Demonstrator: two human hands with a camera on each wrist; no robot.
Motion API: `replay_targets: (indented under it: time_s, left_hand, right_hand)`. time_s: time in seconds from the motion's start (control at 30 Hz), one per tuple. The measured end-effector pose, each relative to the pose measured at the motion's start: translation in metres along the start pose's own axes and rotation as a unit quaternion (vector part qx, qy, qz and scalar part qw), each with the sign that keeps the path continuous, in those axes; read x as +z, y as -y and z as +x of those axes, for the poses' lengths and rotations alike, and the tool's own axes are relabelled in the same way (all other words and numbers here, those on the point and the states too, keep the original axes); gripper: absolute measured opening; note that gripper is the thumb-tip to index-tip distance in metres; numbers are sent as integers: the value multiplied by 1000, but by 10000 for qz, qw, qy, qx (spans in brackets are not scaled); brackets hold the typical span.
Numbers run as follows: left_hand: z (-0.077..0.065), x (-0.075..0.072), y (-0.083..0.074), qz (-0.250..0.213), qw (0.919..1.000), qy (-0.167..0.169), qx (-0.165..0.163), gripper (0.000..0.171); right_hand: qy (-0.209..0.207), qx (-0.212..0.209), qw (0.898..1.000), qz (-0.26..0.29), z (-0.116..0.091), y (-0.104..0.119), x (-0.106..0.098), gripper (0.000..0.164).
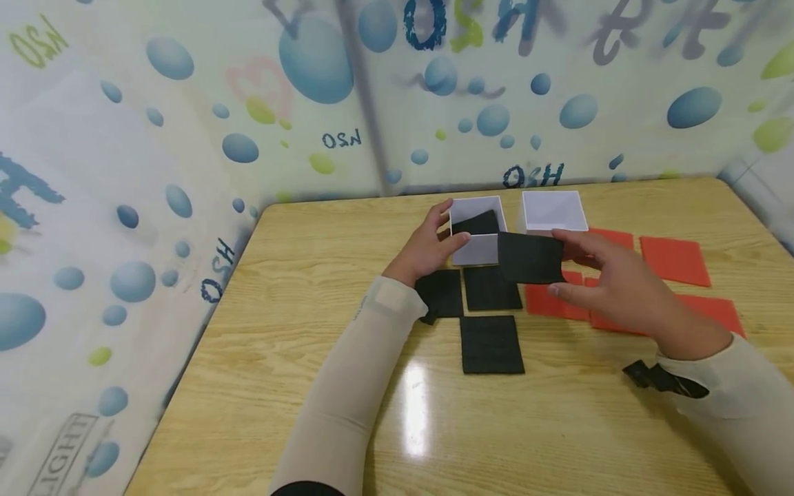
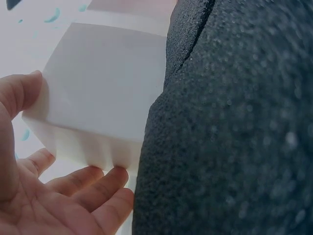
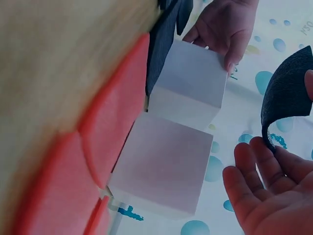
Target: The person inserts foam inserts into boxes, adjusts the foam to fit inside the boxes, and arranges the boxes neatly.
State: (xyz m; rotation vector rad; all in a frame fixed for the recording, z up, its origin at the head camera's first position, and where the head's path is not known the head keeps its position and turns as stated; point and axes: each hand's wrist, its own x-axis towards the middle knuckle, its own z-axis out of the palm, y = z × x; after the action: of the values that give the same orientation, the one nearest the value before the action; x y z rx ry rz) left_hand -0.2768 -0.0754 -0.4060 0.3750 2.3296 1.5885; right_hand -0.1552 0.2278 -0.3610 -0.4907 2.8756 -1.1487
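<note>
My left hand [image 1: 424, 249] holds the left white box [image 1: 475, 252] at its corner, thumb on the front wall and fingers along the left side. A black foam square [image 1: 482, 222] leans inside this box. My right hand [image 1: 629, 282] pinches another black square [image 1: 529, 259] between thumb and fingers, raised at the box's front right corner. In the right wrist view the held square [image 3: 286, 93] bends in a curve. More black squares [image 1: 492, 344] lie on the table before the box. A large black square [image 2: 234, 132] fills the right of the left wrist view.
A second white box [image 1: 554, 211] stands just right of the first. Several red squares [image 1: 675, 260] lie in front of it and to its right, partly under my right hand. The wooden table [image 1: 298, 275] backs onto a wall [image 1: 397, 103] printed with blue drops.
</note>
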Motion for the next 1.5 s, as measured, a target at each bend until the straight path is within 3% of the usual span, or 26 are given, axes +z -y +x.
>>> replay_targets:
  time_s: [0.3,0.57,0.73,0.9,1.5]
  left_hand:
    - [3,1,1,57,10000,41,65,82]
    - [1,0,1,136,9999,10,-51,82]
    - [1,-1,-1,116,9999,33,-71,82]
    - [1,-1,0,126,9999,37,-51,82]
    - [1,-2,1,60,9999,89,-89,81]
  right_hand:
    - [249,387,9989,-49,33,8,-4,86]
    - [334,315,9988,-160,67,14,0,90]
    - [297,167,9977,-592,86,19,0,86]
    - [508,340,9946,-837,102,20,3,89]
    - [1208,534,9835,-1239,131,32,8,89]
